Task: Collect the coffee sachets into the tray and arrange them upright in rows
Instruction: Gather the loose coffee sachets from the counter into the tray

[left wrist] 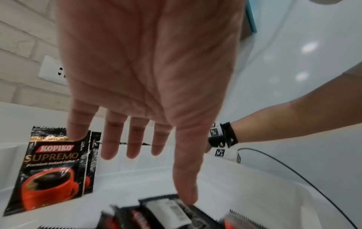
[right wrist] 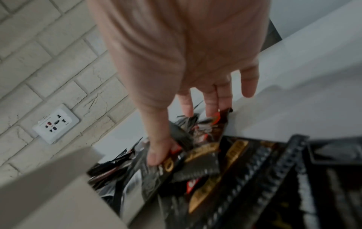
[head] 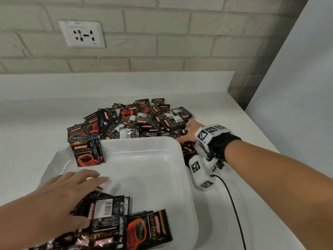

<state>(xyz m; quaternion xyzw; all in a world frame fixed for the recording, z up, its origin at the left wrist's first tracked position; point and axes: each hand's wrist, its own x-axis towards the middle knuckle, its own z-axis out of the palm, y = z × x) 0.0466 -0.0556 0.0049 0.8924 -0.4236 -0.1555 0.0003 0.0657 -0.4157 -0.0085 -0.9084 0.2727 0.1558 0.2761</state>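
The left hand (head: 59,197) lies palm-down over the near left of the tray (head: 162,179), fingers straight and spread, gripping nothing; in the left wrist view the thumb tip touches the loose sachets (head: 126,226) lying flat and overlapped in the tray's near end. These are black foil packs with serrated ends (some face up with a red cup and gold lettering, some showing a white barcode panel). At the tray's far left corner a few upright sachets (head: 85,154) stand face-forward against the wall, one behind another. The tray is a shallow, translucent white tub on a white counter (head: 36,123). Beyond its far rim sprawls the pile (head: 133,120), sachets heaped at every angle. At the pile's right edge the right hand (head: 191,131), wearing a marker-covered wrist rig, reaches in; the right wrist view shows thumb and fingers closing round several crumpled sachets, though motion blur hides how many.
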